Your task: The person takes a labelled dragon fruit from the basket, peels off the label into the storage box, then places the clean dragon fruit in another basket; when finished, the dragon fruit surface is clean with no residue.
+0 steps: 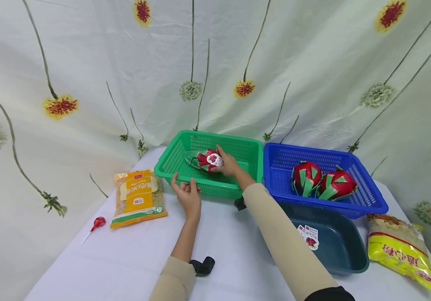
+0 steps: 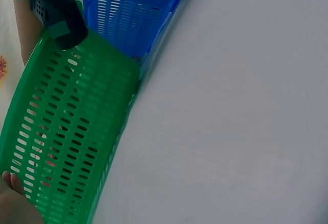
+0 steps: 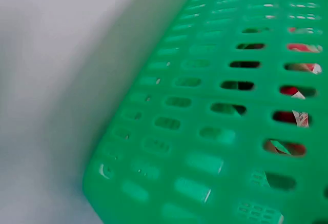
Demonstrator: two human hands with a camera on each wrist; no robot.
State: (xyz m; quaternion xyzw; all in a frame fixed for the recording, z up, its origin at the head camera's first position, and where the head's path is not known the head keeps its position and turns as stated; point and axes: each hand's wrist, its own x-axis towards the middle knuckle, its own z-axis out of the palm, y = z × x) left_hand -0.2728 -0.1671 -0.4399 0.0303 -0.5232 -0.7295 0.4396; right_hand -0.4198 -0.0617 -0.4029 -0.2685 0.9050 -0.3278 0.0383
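Inside the green basket point(image 1: 209, 184), my right hand point(image 1: 230, 165) holds a red dragon fruit point(image 1: 203, 161) between thumb and fingers. A white sticker point(image 1: 214, 159) with a fruit picture shows on the dragon fruit beside those fingers. At the basket's front left edge, my left hand point(image 1: 188, 196) has its fingers loosely extended near the rim. In the left wrist view, fingertips point(image 2: 14, 182) lie against the slotted wall. Red patches of fruit point(image 3: 292, 116) appear through the slots in the right wrist view, where the right hand itself is hidden.
Two dragon fruits point(image 1: 322, 182) lie in a blue basket point(image 1: 369, 205) to the right. In front of it, a dark teal basin point(image 1: 345, 251) holds sticker labels point(image 1: 309, 236). Left stand an orange pasta bag point(image 1: 139, 196) and red lollipop point(image 1: 98, 223); far right, a yellow bag point(image 1: 401, 251).
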